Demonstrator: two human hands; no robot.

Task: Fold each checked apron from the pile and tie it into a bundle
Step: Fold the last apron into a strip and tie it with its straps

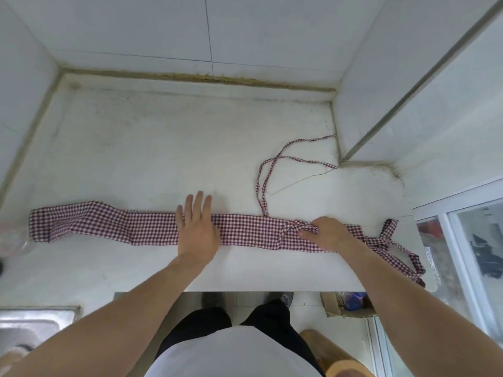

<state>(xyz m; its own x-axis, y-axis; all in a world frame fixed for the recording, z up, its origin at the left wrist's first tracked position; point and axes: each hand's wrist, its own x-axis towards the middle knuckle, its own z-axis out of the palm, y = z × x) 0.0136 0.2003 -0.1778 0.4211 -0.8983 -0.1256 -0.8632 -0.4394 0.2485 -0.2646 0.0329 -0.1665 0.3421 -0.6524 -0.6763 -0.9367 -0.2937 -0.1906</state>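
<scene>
Hold the folded strip flat, then roll it toward the ties.

The checked apron (152, 227) lies as a long narrow band across the near part of the worktop (163, 148), its left end free. Keep your left hand (196, 232) pressing mid-strip, its grip apart with fingers straight. Your right hand (328, 234) has its grip clamped on bunched cloth near the right end; the fingertips are hidden. Before rolling, align the long edges. Gather the long ties (275, 164) lying behind and the straps (394, 248) hanging over the right edge, so they stay free for knotting.
</scene>
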